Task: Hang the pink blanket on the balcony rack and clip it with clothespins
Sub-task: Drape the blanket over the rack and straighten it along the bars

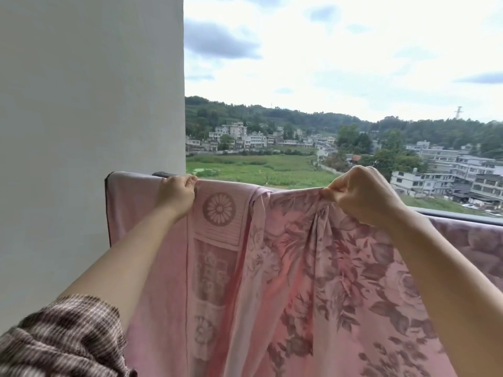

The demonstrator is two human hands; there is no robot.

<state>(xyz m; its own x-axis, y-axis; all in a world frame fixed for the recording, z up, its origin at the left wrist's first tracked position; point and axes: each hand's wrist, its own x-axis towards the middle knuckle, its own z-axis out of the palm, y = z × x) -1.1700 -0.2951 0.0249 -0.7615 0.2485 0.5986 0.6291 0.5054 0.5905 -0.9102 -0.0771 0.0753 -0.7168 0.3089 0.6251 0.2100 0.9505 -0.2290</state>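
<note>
Fingers (190, 181) of my left hand (177, 198) curl over the top edge of the pink blanket (299, 281), pinning it where it drapes over the rack rail (460, 215) near the wall (89, 104). My right hand (363, 195) pinches a gathered bunch of that same edge, held just above the rail. I judge this lets me draw the cloth sideways and flatten the creases before any clipping.

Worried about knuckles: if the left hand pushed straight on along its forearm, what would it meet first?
Likely the dark rail under the pink blanket, whose top edge the left hand grips; beyond looks open, depth unclear.
</note>
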